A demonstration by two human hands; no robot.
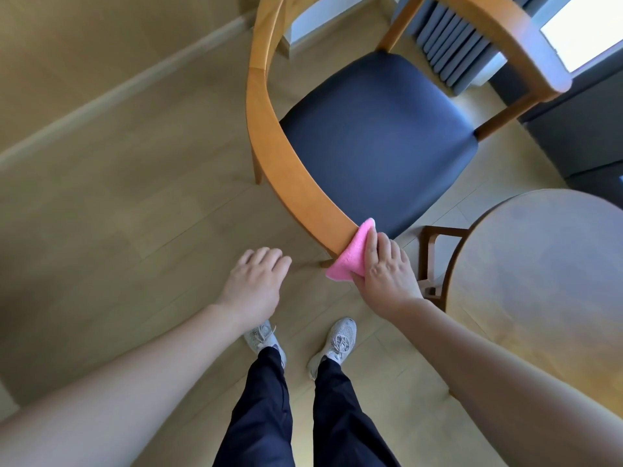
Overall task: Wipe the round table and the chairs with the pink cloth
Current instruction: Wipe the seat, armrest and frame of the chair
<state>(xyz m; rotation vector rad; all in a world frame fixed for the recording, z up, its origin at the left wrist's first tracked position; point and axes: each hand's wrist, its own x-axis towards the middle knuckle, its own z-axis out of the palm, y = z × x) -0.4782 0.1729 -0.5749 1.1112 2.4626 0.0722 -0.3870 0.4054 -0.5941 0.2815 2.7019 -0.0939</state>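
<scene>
Pale wood flooring [101,214] fills the left of the frame, open from the baseboard at upper left down to the person's grey sneakers [337,342] at bottom centre. At centre, the right hand [387,267] grips the pink cloth [350,257], fingers curled over it, pressing it against the near end of the chair [377,143]'s curved wooden backrest. The left hand [256,284] hovers over the floor, fingers loosely curled, holding nothing. At right, the round worktop [539,281] stands just beside the chair's dark blue seat, narrowing the gap there. A radiator [451,48] sits at upper right.
</scene>
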